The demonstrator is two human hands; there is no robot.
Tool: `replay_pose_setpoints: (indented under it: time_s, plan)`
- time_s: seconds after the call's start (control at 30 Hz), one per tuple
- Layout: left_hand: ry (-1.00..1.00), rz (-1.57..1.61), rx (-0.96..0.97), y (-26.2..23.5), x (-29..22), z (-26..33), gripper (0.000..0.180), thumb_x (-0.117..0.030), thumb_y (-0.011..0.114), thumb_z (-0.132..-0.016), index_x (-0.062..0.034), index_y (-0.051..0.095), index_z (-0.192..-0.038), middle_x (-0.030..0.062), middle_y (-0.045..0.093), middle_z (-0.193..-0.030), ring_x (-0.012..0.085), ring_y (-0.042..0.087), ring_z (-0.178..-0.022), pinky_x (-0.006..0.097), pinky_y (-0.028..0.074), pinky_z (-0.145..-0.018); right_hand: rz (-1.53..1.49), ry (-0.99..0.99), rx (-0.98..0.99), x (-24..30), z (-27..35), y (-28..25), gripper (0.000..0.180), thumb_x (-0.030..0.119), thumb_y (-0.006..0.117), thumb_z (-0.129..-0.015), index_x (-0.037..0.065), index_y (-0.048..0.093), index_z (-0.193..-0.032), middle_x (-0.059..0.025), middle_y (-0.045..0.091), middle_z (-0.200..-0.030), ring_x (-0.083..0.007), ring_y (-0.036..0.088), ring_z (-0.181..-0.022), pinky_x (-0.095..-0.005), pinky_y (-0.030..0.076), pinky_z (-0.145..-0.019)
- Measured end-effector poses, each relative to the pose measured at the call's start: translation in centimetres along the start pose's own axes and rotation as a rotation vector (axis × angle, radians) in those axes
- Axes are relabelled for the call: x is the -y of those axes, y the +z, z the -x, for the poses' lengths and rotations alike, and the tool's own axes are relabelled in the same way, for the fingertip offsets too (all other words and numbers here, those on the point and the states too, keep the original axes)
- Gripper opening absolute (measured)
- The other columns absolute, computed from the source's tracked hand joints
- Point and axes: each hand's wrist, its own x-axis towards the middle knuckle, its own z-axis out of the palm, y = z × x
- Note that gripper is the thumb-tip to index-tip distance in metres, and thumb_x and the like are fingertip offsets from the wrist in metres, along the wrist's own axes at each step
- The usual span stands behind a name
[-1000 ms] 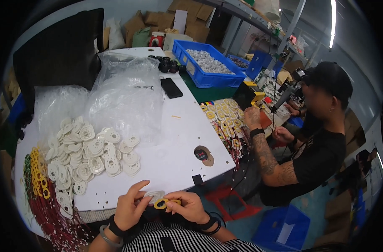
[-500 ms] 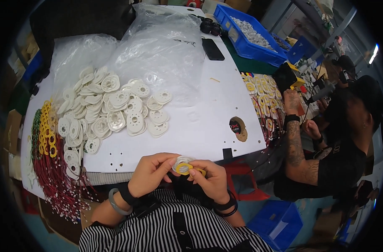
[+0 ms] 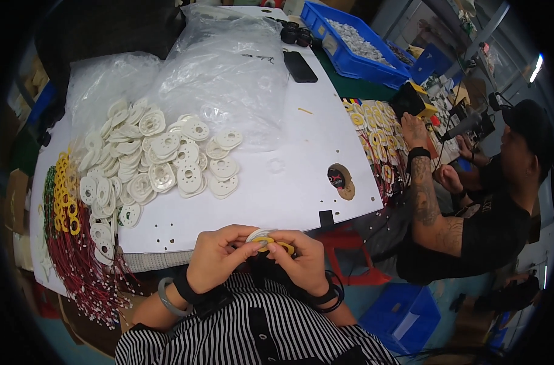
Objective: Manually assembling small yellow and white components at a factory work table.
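In front of my body, just off the table's near edge, both hands meet around one small piece. My left hand [image 3: 219, 257] is closed, pinching a round white plastic plate [image 3: 262, 232] between thumb and fingers. A flat yellow ring [image 3: 283, 246] lies against the plate, gripped by the closed thumb and fingers of my right hand [image 3: 301, 258]. The fingers partly hide both pieces. Beyond my left hand, a heap of similar white plastic plates [image 3: 161, 176] with holes spreads over the white table [image 3: 277, 201].
Yellow rings [image 3: 64, 188] with dark red wires [image 3: 85, 267] hang over the table's left side. Clear plastic bags [image 3: 222, 79], a black phone [image 3: 300, 67] and a blue crate [image 3: 332, 45] of small white parts stand farther back. A co-worker [image 3: 490, 213] sits at right beside more yellow-ringed pieces [image 3: 377, 131].
My left thumb has moved onto the yellow ring, and the plate is tilted more edge-on. My hands stay in nearly the same place. The view has shifted slightly.
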Motion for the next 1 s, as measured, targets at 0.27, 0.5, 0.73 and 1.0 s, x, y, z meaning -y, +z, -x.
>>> replay_pose_setpoints:
  time_s: [0.27,0.5,0.73,1.0]
  plan:
    - [0.008,-0.068,-0.030,1.2,-0.4,-0.2,0.018,-0.006,0.065,-0.089,0.0040,0.064,-0.104,0.0087,0.070,-0.088,0.0090,0.066,-0.075,0.019,0.052,-0.062,0.267,-0.059,-0.099,0.4,0.6,-0.2,0.021,0.005,0.067,-0.088,-0.001,0.052,-0.102,-0.0074,0.068,-0.079,-0.0056,0.062,-0.063,-0.0183,0.050,-0.054]
    - [0.209,-0.400,0.018,2.0,-3.2,-1.9,0.013,-0.003,0.065,-0.087,0.0043,0.065,-0.098,0.0073,0.069,-0.081,0.0072,0.063,-0.067,0.018,0.050,-0.058,-0.121,0.007,-0.085,-0.5,0.7,-1.6,0.019,0.012,0.069,-0.089,-0.001,0.056,-0.095,-0.0047,0.064,-0.073,-0.0052,0.058,-0.056,-0.0189,0.047,-0.051]
    - [0.522,-0.714,0.156,8.5,-8.8,-7.1,0.014,-0.008,0.068,-0.084,0.0004,0.067,-0.095,0.0094,0.069,-0.076,0.0130,0.065,-0.062,0.025,0.050,-0.054,-0.339,-0.217,-0.529,-1.5,2.4,-6.7,0.018,0.008,0.066,-0.090,-0.001,0.052,-0.097,-0.0066,0.065,-0.082,-0.0059,0.060,-0.059,-0.0181,0.047,-0.049]
    - [0.158,-0.578,0.486,14.5,-11.1,-22.7,0.019,-0.016,0.064,-0.090,0.0016,0.068,-0.097,0.0056,0.069,-0.079,0.0103,0.063,-0.066,0.025,0.050,-0.060,-0.510,-0.110,-0.645,-4.9,5.7,-15.6,0.010,0.010,0.053,-0.096,0.001,0.049,-0.096,-0.0195,0.067,-0.094,-0.0185,0.066,-0.062,-0.0259,0.054,-0.052]
